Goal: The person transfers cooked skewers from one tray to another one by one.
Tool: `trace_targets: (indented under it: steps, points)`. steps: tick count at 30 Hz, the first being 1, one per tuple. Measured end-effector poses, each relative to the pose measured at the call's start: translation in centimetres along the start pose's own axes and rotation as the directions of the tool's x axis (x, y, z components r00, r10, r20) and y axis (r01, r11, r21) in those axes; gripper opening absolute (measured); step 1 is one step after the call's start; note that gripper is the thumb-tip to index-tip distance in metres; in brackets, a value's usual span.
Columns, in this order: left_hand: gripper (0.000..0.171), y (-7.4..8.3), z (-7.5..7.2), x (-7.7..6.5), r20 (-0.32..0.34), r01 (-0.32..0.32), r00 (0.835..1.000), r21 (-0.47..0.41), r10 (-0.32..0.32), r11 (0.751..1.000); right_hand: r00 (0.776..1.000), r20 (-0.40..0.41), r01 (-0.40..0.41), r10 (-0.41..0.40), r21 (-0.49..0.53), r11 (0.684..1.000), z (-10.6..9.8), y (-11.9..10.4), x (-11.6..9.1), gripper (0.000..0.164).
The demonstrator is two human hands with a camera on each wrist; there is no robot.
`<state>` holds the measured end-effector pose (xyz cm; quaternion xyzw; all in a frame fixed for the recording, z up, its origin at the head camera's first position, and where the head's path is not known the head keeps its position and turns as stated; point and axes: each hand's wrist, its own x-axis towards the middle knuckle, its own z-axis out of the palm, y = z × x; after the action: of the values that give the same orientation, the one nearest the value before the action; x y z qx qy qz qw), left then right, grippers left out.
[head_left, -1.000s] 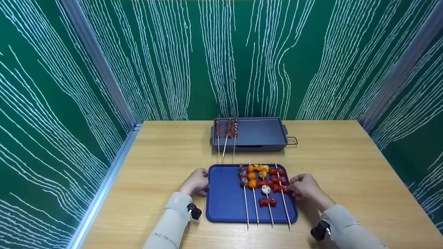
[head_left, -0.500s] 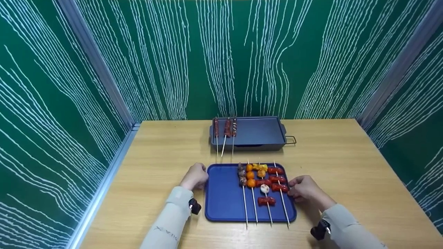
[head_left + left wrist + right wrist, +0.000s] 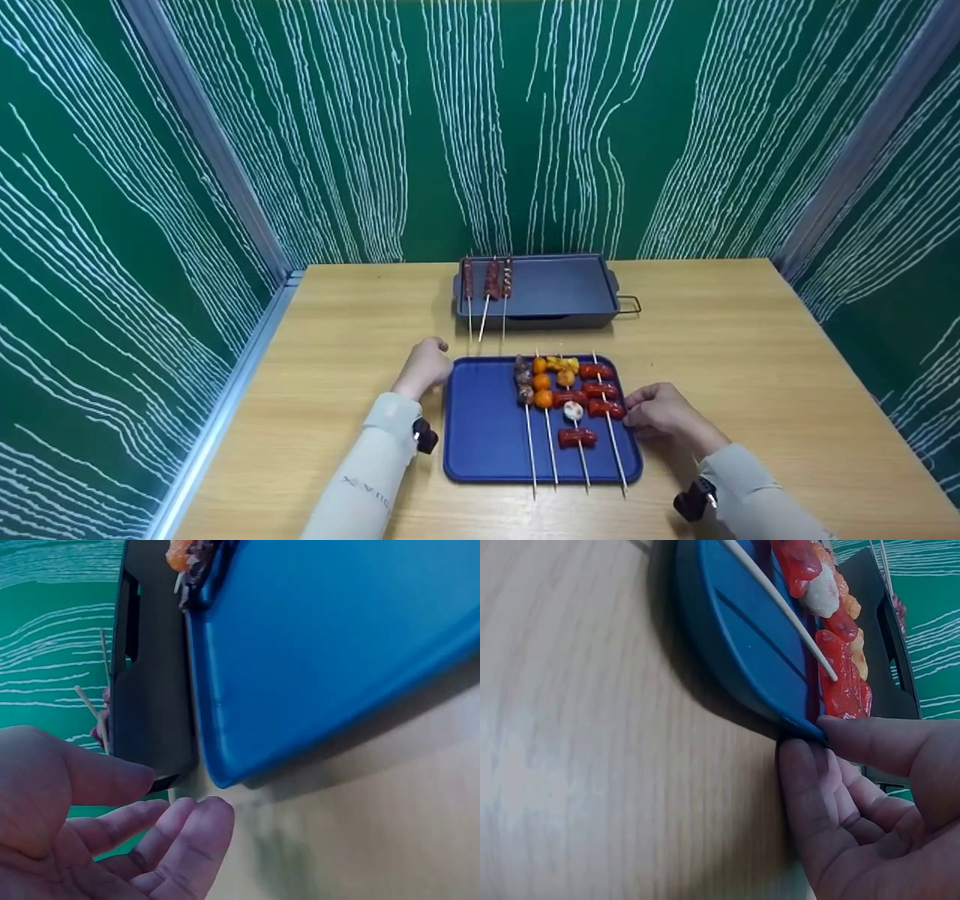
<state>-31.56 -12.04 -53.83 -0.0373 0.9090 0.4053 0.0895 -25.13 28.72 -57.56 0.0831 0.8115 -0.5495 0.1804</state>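
A blue tray (image 3: 480, 442) lies on the table with several skewers on its right half: dark meat (image 3: 523, 382), orange balls (image 3: 542, 382), a mixed skewer with a white round slice (image 3: 573, 410), and red sausage pieces (image 3: 598, 390). My right hand (image 3: 664, 414) pinches the tray's right rim between thumb and fingers, as the right wrist view shows. Off the tray's upper left corner is my left hand (image 3: 425, 367); in the left wrist view its fingers (image 3: 202, 840) are relaxed, apart from the rim and holding nothing.
Behind the tray stands a dark grill pan (image 3: 559, 285) with a wire handle (image 3: 630, 304) on its right. Three meat skewers (image 3: 491, 279) lie on its left side, sticks jutting over the front. Green walls with white lines (image 3: 465, 127) enclose the wooden table (image 3: 360, 322).
My left hand has let go of the tray's left rim and moved up a little, away from it. The right hand stays on the rim, and the tray has barely shifted.
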Motion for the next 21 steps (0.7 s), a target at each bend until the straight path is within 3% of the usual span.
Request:
trace_targets:
  steps: [9, 13, 17, 21]
  points:
    - [0.040, 1.8, -0.3, 1.7, -0.075, -0.029, 0.997, -0.047, 0.026, 0.998, 1.000, -0.019, -0.009, 0.009, -0.014, 1.000, 0.0, 0.2, -0.1, 0.023]
    - [0.035, 2.2, -0.1, 2.5, -0.077, -0.024, 0.997, -0.165, 0.012, 0.986, 1.000, -0.019, -0.009, 0.009, -0.024, 1.000, -0.1, 0.0, -0.2, 0.023]
    - [0.020, 2.6, 0.0, 3.0, -0.036, -0.002, 0.999, -0.315, -0.010, 0.949, 1.000, -0.008, -0.007, 0.006, -0.048, 0.999, -0.1, -0.2, -0.1, 0.019]
    - [0.022, 3.2, 0.0, 3.3, -0.010, 0.005, 1.000, -0.364, -0.009, 0.931, 1.000, -0.009, -0.016, 0.016, -0.067, 0.998, -0.1, -0.2, -0.1, 0.017]
